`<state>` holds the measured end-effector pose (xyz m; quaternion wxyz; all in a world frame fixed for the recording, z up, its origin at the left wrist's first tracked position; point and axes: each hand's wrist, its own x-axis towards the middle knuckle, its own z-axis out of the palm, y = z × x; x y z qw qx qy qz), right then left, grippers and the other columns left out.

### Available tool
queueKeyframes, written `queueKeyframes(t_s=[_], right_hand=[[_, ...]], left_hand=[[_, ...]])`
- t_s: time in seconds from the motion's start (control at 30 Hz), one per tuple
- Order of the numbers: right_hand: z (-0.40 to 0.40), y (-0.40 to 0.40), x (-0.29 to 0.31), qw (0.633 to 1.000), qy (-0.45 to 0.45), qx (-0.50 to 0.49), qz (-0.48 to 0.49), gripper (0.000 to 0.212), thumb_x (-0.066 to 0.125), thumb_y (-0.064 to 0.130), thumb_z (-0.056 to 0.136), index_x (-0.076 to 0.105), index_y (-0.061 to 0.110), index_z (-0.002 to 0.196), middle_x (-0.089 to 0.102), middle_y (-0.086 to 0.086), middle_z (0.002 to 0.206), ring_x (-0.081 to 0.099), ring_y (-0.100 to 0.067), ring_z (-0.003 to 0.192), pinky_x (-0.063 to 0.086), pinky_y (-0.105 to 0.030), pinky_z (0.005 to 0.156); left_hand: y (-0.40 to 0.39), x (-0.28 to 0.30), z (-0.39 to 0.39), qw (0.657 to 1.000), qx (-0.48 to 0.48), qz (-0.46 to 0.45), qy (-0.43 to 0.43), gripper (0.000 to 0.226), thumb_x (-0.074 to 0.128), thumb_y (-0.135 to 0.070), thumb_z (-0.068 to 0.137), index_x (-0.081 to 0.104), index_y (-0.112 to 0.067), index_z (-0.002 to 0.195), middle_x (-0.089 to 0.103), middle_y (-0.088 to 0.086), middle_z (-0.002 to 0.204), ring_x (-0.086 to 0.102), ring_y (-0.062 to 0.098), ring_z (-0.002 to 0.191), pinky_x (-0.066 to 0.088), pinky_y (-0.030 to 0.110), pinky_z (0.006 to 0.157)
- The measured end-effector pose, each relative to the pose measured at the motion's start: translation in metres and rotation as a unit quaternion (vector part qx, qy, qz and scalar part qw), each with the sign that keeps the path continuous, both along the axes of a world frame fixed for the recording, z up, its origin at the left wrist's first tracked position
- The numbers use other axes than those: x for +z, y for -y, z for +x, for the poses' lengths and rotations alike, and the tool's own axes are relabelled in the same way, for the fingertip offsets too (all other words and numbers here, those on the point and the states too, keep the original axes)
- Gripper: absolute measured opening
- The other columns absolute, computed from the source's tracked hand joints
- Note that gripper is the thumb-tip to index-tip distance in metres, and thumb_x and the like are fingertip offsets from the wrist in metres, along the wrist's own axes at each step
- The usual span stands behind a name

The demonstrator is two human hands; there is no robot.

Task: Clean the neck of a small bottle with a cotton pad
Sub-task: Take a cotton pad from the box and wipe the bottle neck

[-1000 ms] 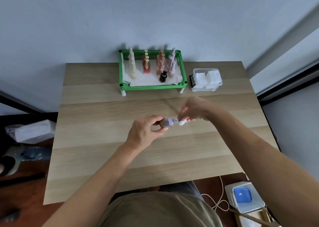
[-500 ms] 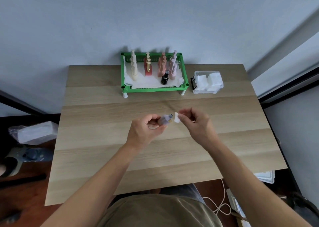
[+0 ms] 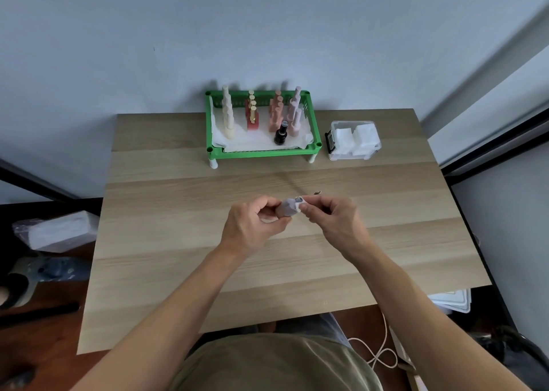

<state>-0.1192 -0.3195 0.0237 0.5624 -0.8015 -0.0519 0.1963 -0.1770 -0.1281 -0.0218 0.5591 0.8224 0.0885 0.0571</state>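
Observation:
My left hand [image 3: 251, 227] grips a small mauve bottle [image 3: 286, 207] above the middle of the wooden table [image 3: 178, 257]. The bottle lies tilted, with its open neck toward the right. My right hand [image 3: 335, 221] pinches a small white cotton pad [image 3: 302, 207] and presses it against the bottle's neck. Most of the pad is hidden by my fingers and the neck.
A green rack [image 3: 261, 153] with several nail polish bottles stands at the table's back edge. A clear box of white cotton pads [image 3: 353, 139] sits right of it. A small dark object [image 3: 317, 193] lies on the table just behind my right hand.
The camera view shifted. My right hand swung down and brought the pad from just beside the neck into contact with it. My left hand kept its grip on the bottle.

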Motion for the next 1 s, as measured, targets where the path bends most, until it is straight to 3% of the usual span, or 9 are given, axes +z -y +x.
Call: queueKeyframes(t_s=[0.1, 0.27, 0.37, 0.43, 0.6, 0.7, 0.87, 1.0], right_hand=[[0.000, 0.002, -0.003, 1.000, 0.013, 0.022, -0.003, 0.015, 0.071, 0.019, 0.094, 0.078, 0.013, 0.106, 0.069, 0.020, 0.068, 0.059, 0.005, 0.065, 0.047, -0.012, 0.065], [0.005, 0.004, -0.008, 0.999, -0.006, 0.035, -0.004, 0.011, 0.070, 0.016, 0.094, 0.078, 0.012, 0.101, 0.055, 0.020, 0.058, 0.044, 0.002, 0.055, 0.036, -0.012, 0.054], [0.011, 0.008, -0.004, 0.999, -0.023, 0.028, 0.009, 0.008, 0.073, 0.021, 0.092, 0.080, 0.025, 0.091, 0.063, 0.008, 0.068, 0.050, -0.005, 0.065, 0.041, -0.017, 0.059], [0.017, 0.010, -0.001, 1.000, -0.008, 0.029, 0.002, 0.009, 0.075, 0.024, 0.090, 0.081, 0.031, 0.090, 0.071, 0.008, 0.073, 0.056, -0.003, 0.068, 0.046, -0.016, 0.064], [0.025, 0.022, 0.006, 1.000, 0.005, -0.018, 0.008, 0.022, 0.076, 0.027, 0.090, 0.078, 0.023, 0.111, 0.080, -0.004, 0.100, 0.069, -0.007, 0.087, 0.058, -0.034, 0.090], [0.018, 0.026, 0.009, 0.999, 0.019, 0.002, 0.027, 0.023, 0.076, 0.026, 0.090, 0.078, 0.024, 0.113, 0.079, -0.005, 0.102, 0.071, -0.017, 0.091, 0.060, -0.033, 0.088], [0.009, 0.012, 0.015, 0.993, 0.107, 0.048, 0.000, 0.020, 0.073, 0.017, 0.092, 0.078, 0.020, 0.112, 0.078, 0.002, 0.097, 0.069, -0.010, 0.086, 0.056, -0.030, 0.080], [0.010, 0.009, 0.025, 0.954, 0.239, 0.147, -0.110, 0.025, 0.074, 0.015, 0.092, 0.076, 0.018, 0.117, 0.071, 0.003, 0.098, 0.068, -0.012, 0.083, 0.056, -0.032, 0.077]], left_hand=[[-0.004, -0.003, 0.000, 0.999, -0.017, -0.036, -0.012, 0.030, 0.090, -0.027, 0.071, 0.078, -0.026, 0.099, 0.081, -0.011, 0.091, 0.077, 0.003, 0.082, 0.065, 0.036, 0.081], [-0.006, -0.007, -0.002, 0.995, -0.041, -0.084, -0.022, 0.035, 0.088, -0.033, 0.071, 0.079, -0.024, 0.104, 0.081, -0.009, 0.095, 0.079, 0.010, 0.087, 0.065, 0.041, 0.083], [-0.003, -0.003, -0.002, 0.992, -0.051, -0.117, -0.022, 0.034, 0.089, -0.033, 0.072, 0.079, -0.027, 0.105, 0.081, -0.009, 0.096, 0.079, 0.011, 0.088, 0.065, 0.035, 0.083], [-0.001, 0.001, 0.001, 0.988, -0.054, -0.146, -0.020, 0.033, 0.089, -0.031, 0.073, 0.079, -0.031, 0.105, 0.081, -0.009, 0.097, 0.079, 0.012, 0.090, 0.064, 0.030, 0.082], [-0.002, 0.003, 0.002, 0.981, -0.047, -0.187, -0.026, 0.033, 0.088, -0.025, 0.075, 0.079, -0.026, 0.106, 0.082, -0.003, 0.099, 0.079, 0.015, 0.093, 0.063, 0.029, 0.084], [-0.007, 0.005, 0.001, 0.981, -0.052, -0.184, -0.026, 0.031, 0.086, -0.028, 0.074, 0.079, -0.035, 0.103, 0.082, -0.005, 0.098, 0.079, 0.014, 0.091, 0.063, 0.026, 0.081], [-0.009, 0.005, 0.003, 0.984, -0.065, -0.166, -0.029, 0.032, 0.087, -0.034, 0.070, 0.079, -0.039, 0.101, 0.082, -0.004, 0.096, 0.079, 0.016, 0.088, 0.064, 0.030, 0.081], [-0.013, 0.000, 0.005, 0.984, -0.087, -0.148, -0.048, 0.040, 0.088, -0.022, 0.075, 0.077, -0.016, 0.113, 0.082, 0.000, 0.100, 0.079, 0.019, 0.093, 0.064, 0.040, 0.088]])
